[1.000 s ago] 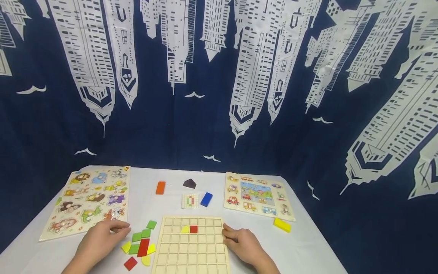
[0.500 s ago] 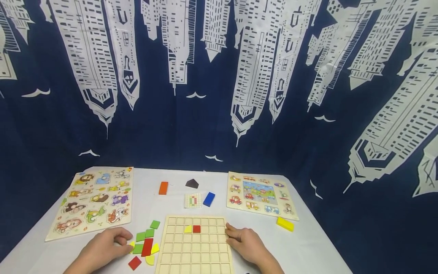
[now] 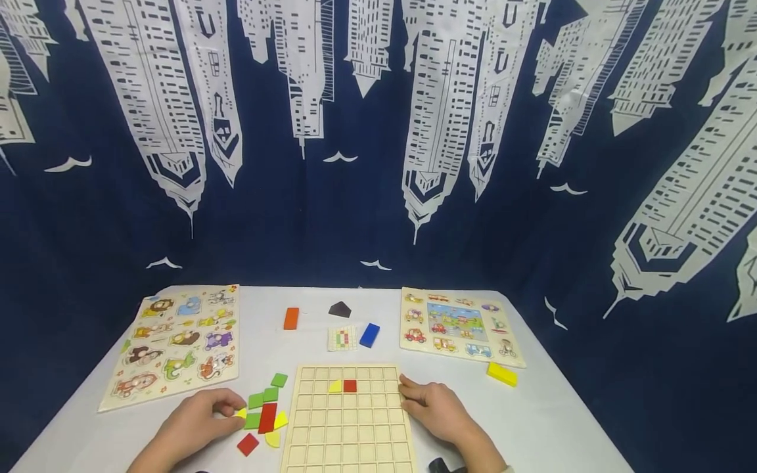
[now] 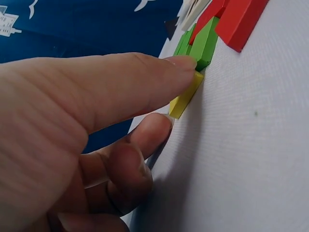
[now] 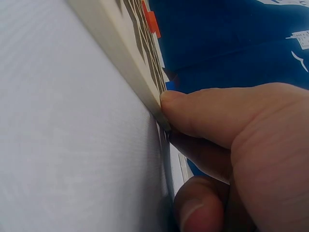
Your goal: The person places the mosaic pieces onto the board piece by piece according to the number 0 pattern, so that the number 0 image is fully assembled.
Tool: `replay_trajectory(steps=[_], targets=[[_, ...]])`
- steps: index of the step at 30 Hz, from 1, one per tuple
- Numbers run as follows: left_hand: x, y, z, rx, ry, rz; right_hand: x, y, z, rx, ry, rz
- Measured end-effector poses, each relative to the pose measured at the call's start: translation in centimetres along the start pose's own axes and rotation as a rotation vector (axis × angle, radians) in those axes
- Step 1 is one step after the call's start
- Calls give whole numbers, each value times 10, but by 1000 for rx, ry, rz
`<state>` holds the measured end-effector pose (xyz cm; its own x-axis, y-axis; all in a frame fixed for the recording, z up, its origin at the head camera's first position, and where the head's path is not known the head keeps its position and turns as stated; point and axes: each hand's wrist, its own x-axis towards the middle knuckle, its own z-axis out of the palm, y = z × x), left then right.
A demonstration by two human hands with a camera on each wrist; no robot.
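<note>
A person's left hand (image 3: 201, 418) is pinching a yellow piece (image 3: 241, 413) between thumb and fingers at the left side of a loose cluster on a white desk (image 3: 331, 453); whether the piece is lifting clear of the surface, the views are not telling. The right hand (image 3: 439, 408) is resting its fingers, slightly apart, against the right edge of a wooden grid board (image 3: 358, 433), apparently steadying it.

The work is looking barely begun. Only a yellow wedge (image 3: 336, 386) and a red square (image 3: 350, 386) are sitting in the board, side by side in the second row from its far edge; the other visible cells are standing bare, and the near end is running out of view.

Left of the board, four green pieces (image 3: 256, 401), a long red piece (image 3: 268, 418), a red tile (image 3: 248, 445) and two yellow tiles (image 3: 273, 439) are lying loose, seemingly awaiting placement. Beyond it, a small card (image 3: 342, 338) is showing a coloured pattern, presumably the model, its details too small for counting what is remaining.
</note>
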<state>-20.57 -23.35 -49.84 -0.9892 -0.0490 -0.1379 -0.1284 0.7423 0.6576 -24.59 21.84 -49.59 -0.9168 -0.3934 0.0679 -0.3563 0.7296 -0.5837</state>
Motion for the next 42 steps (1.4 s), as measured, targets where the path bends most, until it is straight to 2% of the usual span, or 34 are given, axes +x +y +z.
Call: replay_trajectory(steps=[6,12,27,35,42], targets=[[1,5,4,-2,17,9,1,3,-7,-22,10,4],[-2,6,-2,3,35,10,3,1,-2,-18,8,10],[-1,4,-11,-117,64,31,9,1,-2,-20,28,29],[8,27,-6,-192,87,80,11,2,-8,-17,50,44],[13,67,12,-197,57,161,9,-1,-1,-15,30,49]])
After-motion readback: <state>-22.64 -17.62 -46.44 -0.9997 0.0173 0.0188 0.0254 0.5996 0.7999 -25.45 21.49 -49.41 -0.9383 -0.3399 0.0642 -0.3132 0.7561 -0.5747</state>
